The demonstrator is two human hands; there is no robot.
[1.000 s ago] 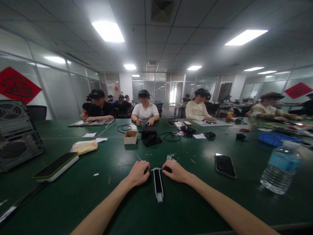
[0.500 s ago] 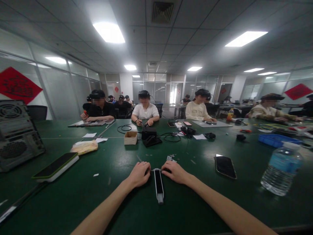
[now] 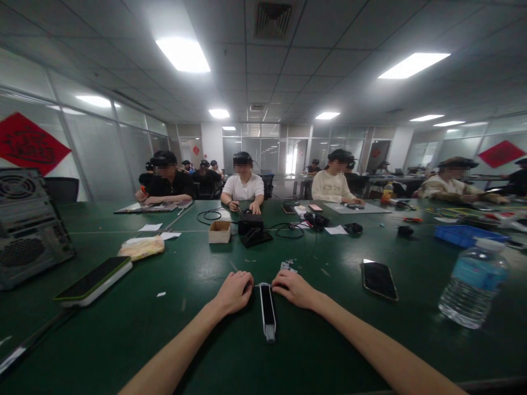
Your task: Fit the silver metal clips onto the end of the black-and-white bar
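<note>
A slim handheld device point(image 3: 268, 307) with a pale frame and a long dark screen lies on the green table, its narrow grey end toward me. Beside its far end, on the left, rests my left hand point(image 3: 236, 292), fingers curled down and a ring on one. My right hand point(image 3: 295, 289) lies on the other side, its curled fingertips close to the device's edge; whether they touch it I cannot tell. Both hands are closed, and what is under the fingers is hidden. Just past my right hand are small metal pieces point(image 3: 289, 265).
A phone point(image 3: 379, 280) and a water bottle point(image 3: 474, 284) stand to the right, near a blue tray point(image 3: 469, 235). On the left are a green-edged phone on a white box point(image 3: 94, 281) and a computer case point(image 3: 33, 225). Several people work across the table, behind an open cardboard box point(image 3: 219, 233).
My hands and the device have stayed in place. Across the table, the person in the white shirt has shifted their hands slightly.
</note>
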